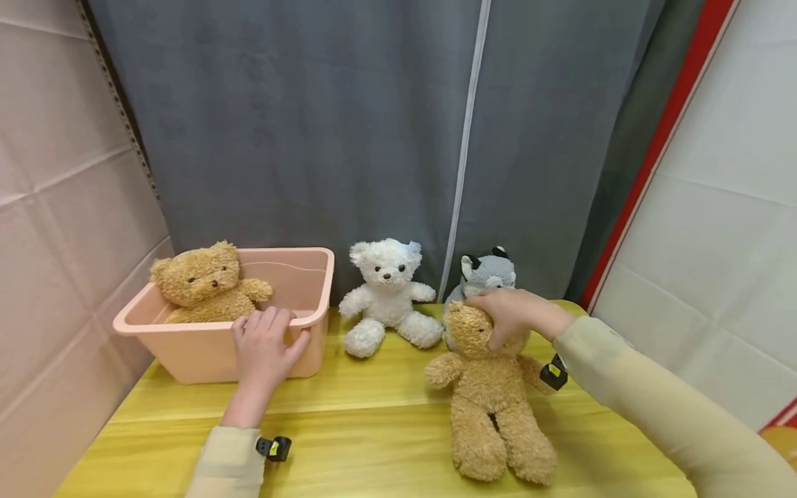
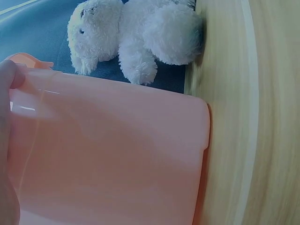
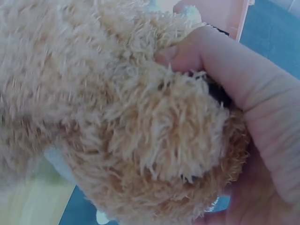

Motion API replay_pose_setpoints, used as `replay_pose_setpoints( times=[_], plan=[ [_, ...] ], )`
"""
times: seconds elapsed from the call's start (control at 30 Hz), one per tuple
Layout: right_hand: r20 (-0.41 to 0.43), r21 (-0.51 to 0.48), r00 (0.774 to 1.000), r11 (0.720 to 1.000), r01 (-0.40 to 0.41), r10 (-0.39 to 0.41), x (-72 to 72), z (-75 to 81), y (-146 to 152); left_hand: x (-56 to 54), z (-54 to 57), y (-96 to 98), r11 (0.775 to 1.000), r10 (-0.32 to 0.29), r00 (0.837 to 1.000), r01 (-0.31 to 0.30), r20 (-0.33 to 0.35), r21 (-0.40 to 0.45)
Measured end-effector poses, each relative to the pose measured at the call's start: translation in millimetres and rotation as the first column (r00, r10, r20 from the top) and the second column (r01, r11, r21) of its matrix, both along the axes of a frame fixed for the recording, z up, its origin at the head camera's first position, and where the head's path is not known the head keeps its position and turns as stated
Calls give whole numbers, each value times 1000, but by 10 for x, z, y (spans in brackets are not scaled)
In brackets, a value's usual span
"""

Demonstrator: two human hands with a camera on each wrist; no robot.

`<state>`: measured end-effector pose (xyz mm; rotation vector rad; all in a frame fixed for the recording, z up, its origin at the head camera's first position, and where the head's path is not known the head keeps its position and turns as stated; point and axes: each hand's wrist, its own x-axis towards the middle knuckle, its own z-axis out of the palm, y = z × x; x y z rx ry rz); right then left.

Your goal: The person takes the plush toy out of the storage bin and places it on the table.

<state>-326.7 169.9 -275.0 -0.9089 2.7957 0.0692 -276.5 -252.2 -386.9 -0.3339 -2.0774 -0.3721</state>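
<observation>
My right hand grips a light brown teddy bear by its head, thumb on the face side. The bear hangs upright, facing me, its legs toward the front of the table. In the right wrist view the teddy's fur fills most of the picture, with the thumb pressed into it. My left hand holds the front rim of a pink plastic bin, fingers hooked over the edge and thumb outside. Inside the bin sits another brown teddy bear, leaning left with its head above the rim.
A white teddy bear sits at the back of the wooden table, just right of the bin. Behind the held bear is a grey plush animal with black-tipped ears, partly hidden. A grey curtain hangs behind the table, with pale walls either side.
</observation>
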Motion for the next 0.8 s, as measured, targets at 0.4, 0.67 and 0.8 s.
replay_pose_setpoints(
  times=[0.4, 0.67, 0.8],
  plan=[
    [147, -137, 988, 990, -14, 35, -84, 56, 104, -4, -7, -10, 1000, -5, 999, 5, -31, 6],
    [153, -191, 988, 982, 2, 28, -83, 194, 126, -35, 2, -6, 1000, -12, 999, 12, -43, 2],
    [126, -226, 992, 974, 16, 13, -104, 294, 133, -19, -11, -9, 1000, -7, 1000, 7, -28, 3]
  ],
)
